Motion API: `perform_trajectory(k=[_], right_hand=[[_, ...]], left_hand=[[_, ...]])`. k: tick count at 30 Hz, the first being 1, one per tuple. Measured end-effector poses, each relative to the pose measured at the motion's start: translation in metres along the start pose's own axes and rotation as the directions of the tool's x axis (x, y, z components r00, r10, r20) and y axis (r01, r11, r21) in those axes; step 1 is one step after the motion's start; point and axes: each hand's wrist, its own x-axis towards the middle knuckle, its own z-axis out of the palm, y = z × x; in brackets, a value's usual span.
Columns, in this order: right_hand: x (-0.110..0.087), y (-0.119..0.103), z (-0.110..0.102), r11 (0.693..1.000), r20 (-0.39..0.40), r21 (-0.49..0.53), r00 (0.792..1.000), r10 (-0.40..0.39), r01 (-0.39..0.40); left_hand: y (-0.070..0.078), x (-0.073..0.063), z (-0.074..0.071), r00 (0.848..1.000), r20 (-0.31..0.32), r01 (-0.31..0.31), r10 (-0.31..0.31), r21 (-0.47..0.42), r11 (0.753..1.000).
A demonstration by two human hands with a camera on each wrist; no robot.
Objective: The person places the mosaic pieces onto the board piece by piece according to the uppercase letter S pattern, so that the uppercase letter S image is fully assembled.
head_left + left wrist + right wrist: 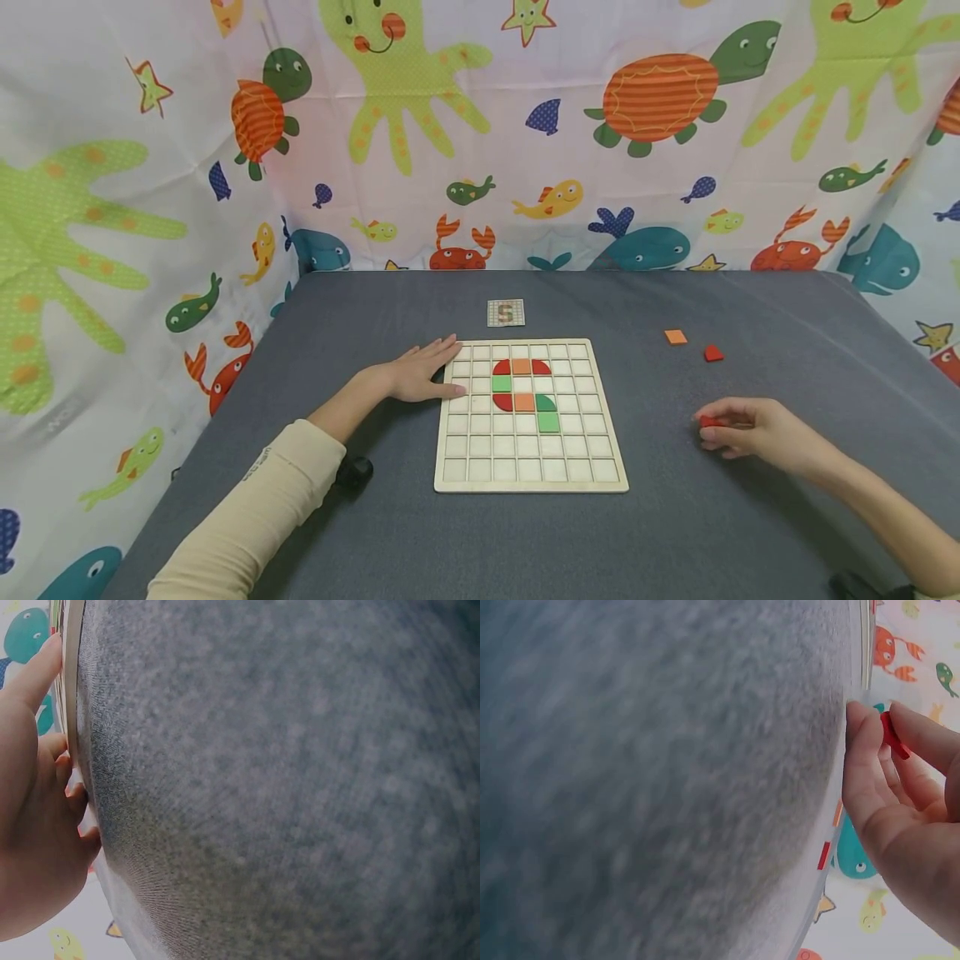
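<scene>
A light wooden grid board (465,471) lies on the grey cloth, with red, orange and green pieces set in several upper squares. My left hand (420,371) rests with spread, straight fingers on the board's left edge; the left wrist view shows its fingers (46,667) along that rim. Off to the right of the board, my right hand (753,429) pinches a small red piece (894,735) between thumb and fingers, just over the cloth. Part of that piece is hidden by the fingers, so its full shape cannot be told.
Beyond the right hand lie a loose orange square (676,337) and a red quarter-round piece (713,353). A small pattern card (506,312) lies behind the board. A curtain printed with sea animals (487,133) hangs at the table's far edge.
</scene>
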Motion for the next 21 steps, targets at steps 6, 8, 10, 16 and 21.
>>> perform_trajectory(k=[6, 8, 10, 16, 21], right_hand=[[0.008, -0.007, 0.006, 1.0, 0.001, 0.004, 1.0, -0.003, 0.003], [0.01, -0.009, 0.008, 1.0, 0.002, 0.017, 1.0, -0.006, 0.006], [0.012, -0.011, 0.011, 1.0, 0.001, 0.013, 1.0, -0.009, 0.009], [0.017, -0.015, 0.017, 0.999, 0.007, 0.036, 1.0, -0.011, 0.011], [0.022, -0.017, 0.025, 0.99, 0.039, 0.137, 0.999, -0.023, 0.017]], left_hand=[[0.001, 0.001, 0.001, 1.0, 0.0, 0.003, -0.003, 0.009, 1.0], [0.002, 0.0, 0.001, 1.0, -0.001, 0.008, -0.008, 0.005, 1.0], [0.002, 0.0, 0.0, 1.0, -0.003, 0.011, -0.011, 0.001, 1.0], [0.0, 0.001, 0.002, 1.0, -0.005, 0.014, -0.014, 0.002, 1.0], [-0.006, 0.004, 0.005, 1.0, -0.006, 0.009, -0.009, 0.005, 1.0]])
